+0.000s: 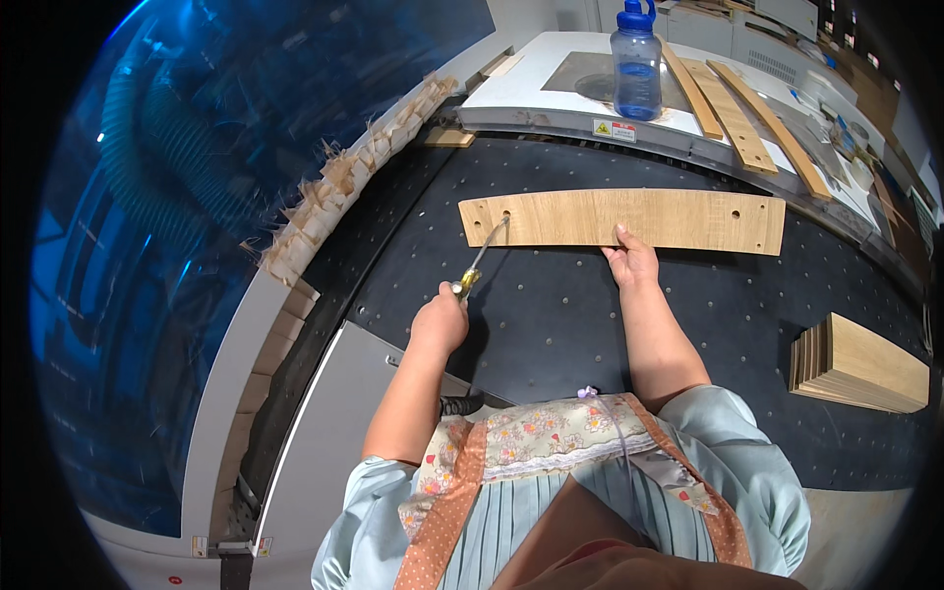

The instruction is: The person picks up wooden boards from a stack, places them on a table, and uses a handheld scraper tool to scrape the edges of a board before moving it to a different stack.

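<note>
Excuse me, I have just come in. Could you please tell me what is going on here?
A person is working at a dark table. The left grip holds a screwdriver-like tool, its tip at a hole near the left end of a curved wooden board. The right grip holds that board by its near edge, thumb on top. I cannot tell whether the tip is inside the hole. A stack of wooden pieces stands to the right.
</note>
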